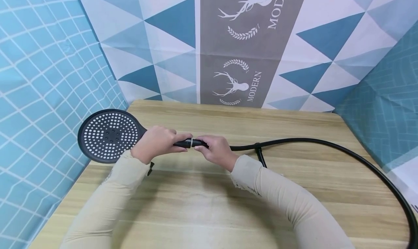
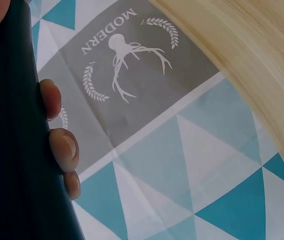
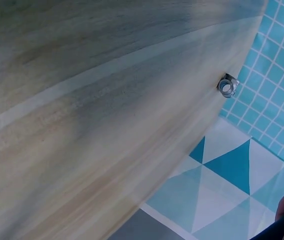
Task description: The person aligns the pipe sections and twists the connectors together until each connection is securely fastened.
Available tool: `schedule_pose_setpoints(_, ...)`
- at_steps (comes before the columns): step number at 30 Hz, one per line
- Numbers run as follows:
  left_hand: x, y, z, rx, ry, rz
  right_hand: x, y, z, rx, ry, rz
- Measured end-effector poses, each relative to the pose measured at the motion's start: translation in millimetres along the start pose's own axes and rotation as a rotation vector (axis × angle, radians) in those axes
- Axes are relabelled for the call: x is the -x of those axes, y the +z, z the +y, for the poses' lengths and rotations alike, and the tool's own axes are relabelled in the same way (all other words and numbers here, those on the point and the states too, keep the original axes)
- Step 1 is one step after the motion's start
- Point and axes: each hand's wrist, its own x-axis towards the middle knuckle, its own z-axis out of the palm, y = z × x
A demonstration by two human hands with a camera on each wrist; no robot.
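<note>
Left hand (image 1: 158, 142) grips the shower head (image 1: 111, 136); right hand (image 1: 218, 151) grips the shower hose (image 1: 305, 139). Near right, the shower hose is cut off.

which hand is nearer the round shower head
Left. The left hand grips the handle right beside the shower head; the right hand is farther off, past the handle's end, holding the hose.

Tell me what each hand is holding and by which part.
The left hand grips the black shower head by its handle; the right hand holds the black hose by its end, at the handle's tip.
</note>
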Motion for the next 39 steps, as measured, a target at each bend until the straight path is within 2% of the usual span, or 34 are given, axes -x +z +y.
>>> schedule_pose_setpoints(5,-1.8,-0.6,-0.8,0.011,-0.012,-0.013,-0.5,-1.9,1.6,0.045,-0.049,0.011)
schedule_pose_setpoints(16,-0.5,0.9,0.9,0.019,-0.010,-0.027,1.4,2.2,4.7,0.193,-0.164,0.116)
schedule_pose_setpoints(25,-3.3,-1.4,1.0,0.021,-0.016,-0.032,3.4,0.1,5.3,0.068,-0.121,0.124)
schedule_pose_setpoints(32,-4.6,-1.5,0.7,0.013,-0.014,-0.044,1.9,0.5,5.2,0.087,-0.138,0.162)
schedule_pose_setpoints(39,-4.1,-2.0,0.1,0.037,-0.017,-0.049,1.3,0.3,4.4,0.083,-0.138,0.139)
